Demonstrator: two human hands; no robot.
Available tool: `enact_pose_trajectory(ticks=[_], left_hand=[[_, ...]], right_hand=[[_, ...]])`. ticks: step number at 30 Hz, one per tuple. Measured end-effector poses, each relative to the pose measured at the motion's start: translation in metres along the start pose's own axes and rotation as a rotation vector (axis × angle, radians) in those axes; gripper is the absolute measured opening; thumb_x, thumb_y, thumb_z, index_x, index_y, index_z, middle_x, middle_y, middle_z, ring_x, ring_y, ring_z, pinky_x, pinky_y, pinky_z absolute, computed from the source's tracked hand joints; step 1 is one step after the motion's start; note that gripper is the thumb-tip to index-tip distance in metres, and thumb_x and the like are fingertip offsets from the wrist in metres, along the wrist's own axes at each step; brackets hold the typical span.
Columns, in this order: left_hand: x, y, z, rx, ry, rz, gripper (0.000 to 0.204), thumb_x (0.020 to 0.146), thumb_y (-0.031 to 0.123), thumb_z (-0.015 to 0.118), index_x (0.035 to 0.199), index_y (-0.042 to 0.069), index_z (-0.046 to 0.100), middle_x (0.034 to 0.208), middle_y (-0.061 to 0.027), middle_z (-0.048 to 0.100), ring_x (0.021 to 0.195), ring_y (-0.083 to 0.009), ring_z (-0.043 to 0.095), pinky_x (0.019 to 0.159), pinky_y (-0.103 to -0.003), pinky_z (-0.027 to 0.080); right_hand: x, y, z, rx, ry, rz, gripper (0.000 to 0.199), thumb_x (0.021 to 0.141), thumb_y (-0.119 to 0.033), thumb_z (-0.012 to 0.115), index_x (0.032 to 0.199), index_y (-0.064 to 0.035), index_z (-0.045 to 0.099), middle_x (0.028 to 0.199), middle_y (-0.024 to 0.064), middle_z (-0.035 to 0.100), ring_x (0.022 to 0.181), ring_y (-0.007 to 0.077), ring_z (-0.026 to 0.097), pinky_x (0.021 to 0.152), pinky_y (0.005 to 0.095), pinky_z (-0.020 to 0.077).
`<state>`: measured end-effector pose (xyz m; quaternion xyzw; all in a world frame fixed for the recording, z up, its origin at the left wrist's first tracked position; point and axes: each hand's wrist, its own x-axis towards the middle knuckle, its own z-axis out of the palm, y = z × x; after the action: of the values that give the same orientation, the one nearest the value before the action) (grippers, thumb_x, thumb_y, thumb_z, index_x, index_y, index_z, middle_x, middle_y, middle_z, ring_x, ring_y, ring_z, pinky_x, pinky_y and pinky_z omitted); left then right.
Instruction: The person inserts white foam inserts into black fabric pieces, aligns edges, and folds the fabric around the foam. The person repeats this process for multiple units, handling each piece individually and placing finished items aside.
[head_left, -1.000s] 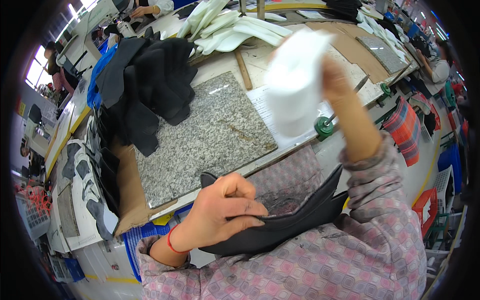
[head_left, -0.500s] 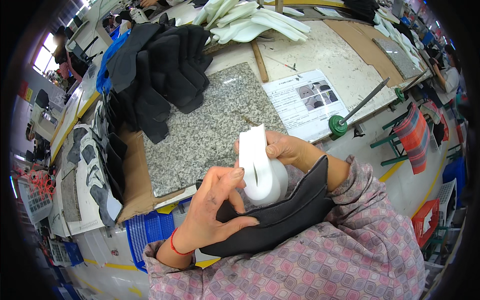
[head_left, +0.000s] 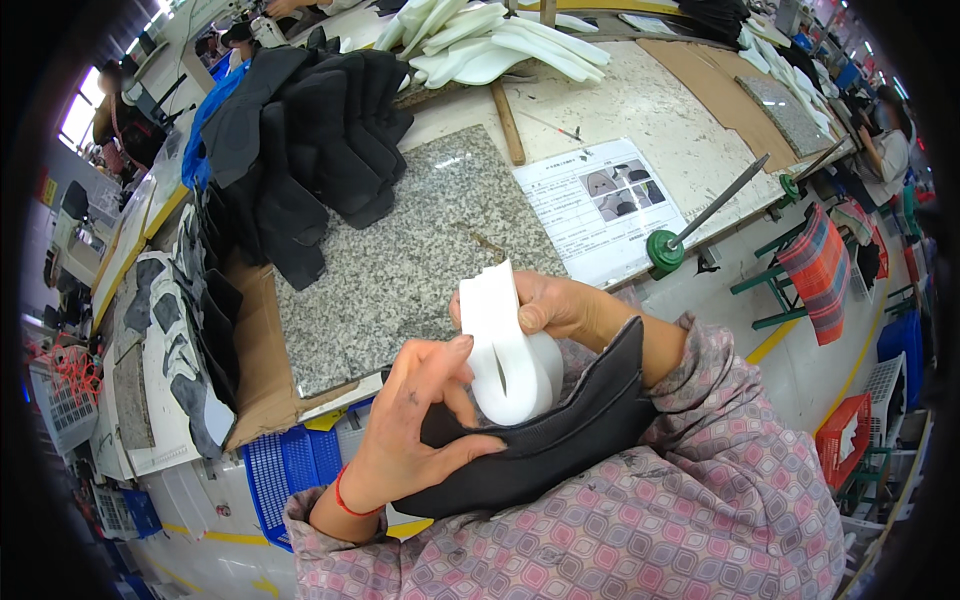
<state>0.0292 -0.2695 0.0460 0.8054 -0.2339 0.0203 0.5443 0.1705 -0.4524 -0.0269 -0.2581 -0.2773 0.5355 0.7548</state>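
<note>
My right hand [head_left: 562, 306] is closed on a folded white foam pad [head_left: 512, 375], its thumb on the pad's near side. The pad stands upright, its rounded fold pointing down and a narrow slit between the two layers. Beneath it, the black fabric cover [head_left: 560, 440] lies against my front, with the pad's lower end at the cover's opening. My left hand [head_left: 415, 425] is closed on the cover's left edge, thumb along the near rim and fingers on the far side. Its fingertips are beside the pad; whether they touch it I cannot tell.
A granite slab [head_left: 400, 290] lies on the worktable ahead. Black pieces [head_left: 310, 150] overlap at its left; white foam pads [head_left: 500, 45] are heaped behind. A wooden stick [head_left: 508, 125], a printed sheet [head_left: 605, 205] and a metal rod with green base [head_left: 665, 250] lie right. Blue crate [head_left: 290, 475] below.
The foam pad has sunk a little toward the cover's opening and shifted slightly left with my right hand. My left hand keeps its grip on the cover. The whole view has shifted slightly.
</note>
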Motion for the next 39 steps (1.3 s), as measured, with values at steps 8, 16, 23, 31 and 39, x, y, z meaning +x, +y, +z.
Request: enact_pose_trajectory(ticks=[8, 16, 23, 31, 39], left_hand=[[0.002, -0.002, 0.01, 0.57, 0.18, 0.061, 0.056, 0.061, 0.021, 0.084, 0.113, 0.016, 0.061, 0.129, -0.0143, 0.04, 0.114, -0.0304, 0.042, 0.103, -0.05, 0.026], [0.038, -0.026, -0.026, 0.404, -0.118, 0.1, 0.037, 0.057, 0.012, 0.081, 0.088, 0.013, 0.062, 0.117, -0.0054, 0.053, 0.111, -0.03, 0.045, 0.105, -0.056, 0.02], [0.067, -0.044, -0.035, 0.209, -0.252, -0.15, 0.036, 0.066, 0.011, 0.076, 0.097, 0.004, 0.06, 0.086, -0.0105, 0.061, 0.082, -0.0306, 0.058, 0.084, -0.04, 0.043], [0.081, -0.039, -0.025, 0.287, -0.335, -0.098, 0.038, 0.068, 0.019, 0.078, 0.1, 0.004, 0.065, 0.079, -0.0108, 0.061, 0.079, -0.0295, 0.057, 0.076, -0.037, 0.042], [0.077, -0.047, -0.025, 0.318, -0.31, -0.057, 0.03, 0.066, 0.021, 0.08, 0.087, 0.004, 0.068, 0.074, -0.0104, 0.063, 0.072, -0.0293, 0.06, 0.076, -0.036, 0.045]], right_hand=[[-0.016, -0.005, 0.0, -0.006, 0.129, 0.1, 0.076, 0.065, -0.032, 0.085, 0.122, -0.0001, 0.047, 0.114, 0.0208, 0.061, 0.104, 0.0266, 0.061, 0.092, 0.0364, 0.048], [-0.008, -0.052, -0.002, -0.756, 0.316, 0.346, 0.062, 0.082, -0.043, 0.069, 0.122, 0.0002, 0.049, 0.11, 0.0138, 0.058, 0.103, 0.0227, 0.058, 0.088, 0.036, 0.0475], [-0.078, -0.069, 0.044, -0.803, 0.797, 0.124, 0.035, 0.081, -0.022, 0.073, 0.106, -0.0038, 0.057, 0.091, 0.0019, 0.061, 0.081, 0.0122, 0.057, 0.07, 0.025, 0.0465], [-0.074, -0.069, 0.049, -1.275, 0.678, -0.13, 0.02, 0.068, -0.01, 0.08, 0.081, -0.0043, 0.067, 0.075, 0.0073, 0.063, 0.068, 0.0205, 0.06, 0.06, 0.0286, 0.0451], [-0.061, -0.067, 0.045, -1.452, 0.733, -0.224, 0.017, 0.067, -0.01, 0.08, 0.078, -0.0045, 0.068, 0.07, 0.0081, 0.062, 0.063, 0.0222, 0.061, 0.055, 0.0304, 0.0456]])
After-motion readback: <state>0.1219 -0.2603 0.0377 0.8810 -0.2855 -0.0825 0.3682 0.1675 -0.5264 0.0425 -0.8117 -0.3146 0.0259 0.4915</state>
